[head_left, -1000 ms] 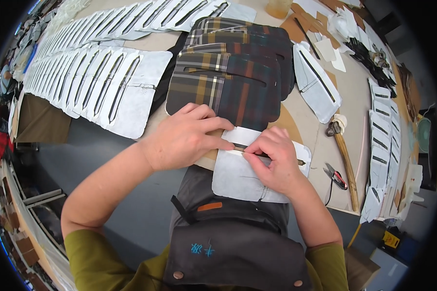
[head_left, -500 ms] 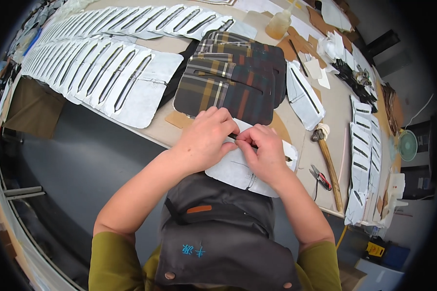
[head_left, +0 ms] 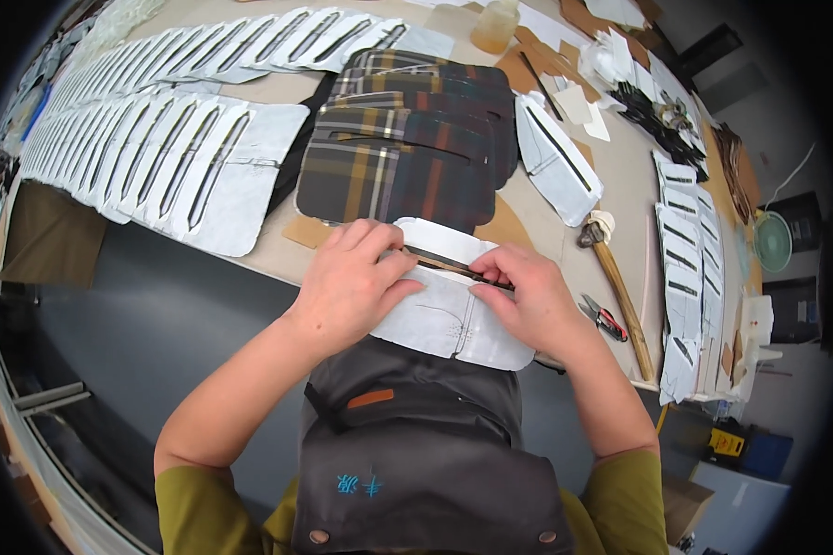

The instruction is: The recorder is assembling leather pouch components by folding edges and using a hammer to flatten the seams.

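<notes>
A white-backed fabric panel [head_left: 426,310] with a long dark slit lies at the table's front edge, overhanging toward my apron. My left hand [head_left: 356,282] grips it at the slit's left end, fingers curled above and thumb below. At the slit's right end, my right hand [head_left: 532,296] pinches the dark edge between thumb and fingers. A brownish strip shows along the opening between them. Just beyond lies a stack of plaid panels [head_left: 403,139], with slits cut in the visible ones. The fingertips of both hands are partly hidden in the folds.
A wooden-handled hammer [head_left: 623,310] and red-handled snips [head_left: 606,319] lie to the right. Rows of white slit panels [head_left: 250,176] overlap at the left, and more white panels [head_left: 681,259] line the right edge. A squeeze bottle [head_left: 495,26] stands at the back.
My hands have moved apart, from close together at the slit's middle to its two ends. More of the slit and the brownish strip now show. The whole view has shifted slightly.
</notes>
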`<state>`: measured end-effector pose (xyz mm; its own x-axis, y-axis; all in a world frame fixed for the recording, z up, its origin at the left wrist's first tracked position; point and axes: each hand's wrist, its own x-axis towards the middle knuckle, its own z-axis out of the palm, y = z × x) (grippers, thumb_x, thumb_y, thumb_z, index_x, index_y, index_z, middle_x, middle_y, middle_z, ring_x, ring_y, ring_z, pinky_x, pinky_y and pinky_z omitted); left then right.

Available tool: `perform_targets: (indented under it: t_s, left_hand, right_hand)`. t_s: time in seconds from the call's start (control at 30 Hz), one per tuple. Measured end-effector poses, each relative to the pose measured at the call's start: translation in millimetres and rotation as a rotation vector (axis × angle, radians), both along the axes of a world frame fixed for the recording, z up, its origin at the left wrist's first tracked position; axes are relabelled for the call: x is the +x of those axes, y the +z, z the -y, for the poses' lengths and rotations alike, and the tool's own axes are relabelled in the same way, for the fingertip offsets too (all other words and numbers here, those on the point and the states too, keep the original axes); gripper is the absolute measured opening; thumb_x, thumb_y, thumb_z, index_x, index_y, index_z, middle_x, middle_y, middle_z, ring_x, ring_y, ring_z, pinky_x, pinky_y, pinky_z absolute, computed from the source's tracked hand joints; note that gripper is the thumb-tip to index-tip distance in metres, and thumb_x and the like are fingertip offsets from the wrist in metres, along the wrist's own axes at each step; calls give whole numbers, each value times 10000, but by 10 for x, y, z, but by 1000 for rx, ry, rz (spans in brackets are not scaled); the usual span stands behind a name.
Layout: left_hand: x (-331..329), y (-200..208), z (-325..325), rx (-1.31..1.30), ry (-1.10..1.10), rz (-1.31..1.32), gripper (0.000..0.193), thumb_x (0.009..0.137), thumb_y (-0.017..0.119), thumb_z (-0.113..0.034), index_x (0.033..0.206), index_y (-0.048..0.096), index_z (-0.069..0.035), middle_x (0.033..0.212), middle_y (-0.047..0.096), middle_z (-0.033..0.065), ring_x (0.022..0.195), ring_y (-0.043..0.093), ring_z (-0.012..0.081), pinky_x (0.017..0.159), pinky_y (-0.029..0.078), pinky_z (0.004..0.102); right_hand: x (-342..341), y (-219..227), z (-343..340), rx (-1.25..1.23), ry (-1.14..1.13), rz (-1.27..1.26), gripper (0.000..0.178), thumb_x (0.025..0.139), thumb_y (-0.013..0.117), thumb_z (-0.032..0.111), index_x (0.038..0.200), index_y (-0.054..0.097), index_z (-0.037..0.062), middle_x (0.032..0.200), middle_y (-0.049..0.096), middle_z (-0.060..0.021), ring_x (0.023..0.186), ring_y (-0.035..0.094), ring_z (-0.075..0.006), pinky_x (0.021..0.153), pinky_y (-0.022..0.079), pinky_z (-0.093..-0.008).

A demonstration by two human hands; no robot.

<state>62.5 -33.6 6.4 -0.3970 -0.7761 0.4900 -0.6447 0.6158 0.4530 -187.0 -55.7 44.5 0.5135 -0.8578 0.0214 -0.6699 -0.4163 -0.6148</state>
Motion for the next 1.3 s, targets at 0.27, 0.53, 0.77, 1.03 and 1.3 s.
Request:
perform_targets:
  t_s: [0.27,0.53,0.77,1.03,1.3]
  left_hand:
    - [-491,65,-71,149,-5,-55,289,797,770,-63,1076,699,-35,1028,617,95,984,583,315,850,470,428]
    - [-536,-6,-103,113,50,-64,205,813,750,-41,1016,727,-34,987,620,80,933,591,282,807,469,394]
    - [-525,-25,-133,61,61,140,226,804,763,-123,1023,730,-75,991,625,14,976,579,217,833,468,366]
    - [-625,152,-176,111,39,57,277,814,778,-117,1070,702,-44,994,637,50,952,576,280,817,462,408]
    - [-847,127,-182,163,37,128,314,812,763,-109,1110,688,-42,1041,648,75,998,585,315,863,466,431]
  right_hand:
    - [-80,-227,-90,-43,-78,288,125,818,740,-12,933,721,34,901,667,-97,855,670,-286,705,536,-382]
    - [-94,-273,-69,-249,41,192,198,768,693,-59,928,724,54,903,640,-69,812,625,-281,682,514,-383]
    - [-76,-213,-129,-423,152,-32,180,785,679,-31,952,676,37,908,612,-82,896,621,-287,742,509,-394]
    - [-212,-212,-98,-137,65,209,203,803,660,-55,972,684,55,941,613,-101,914,621,-324,758,516,-425]
    - [-328,-197,-102,-380,157,-46,229,776,675,14,1000,695,57,999,632,-85,902,624,-272,763,522,-384]
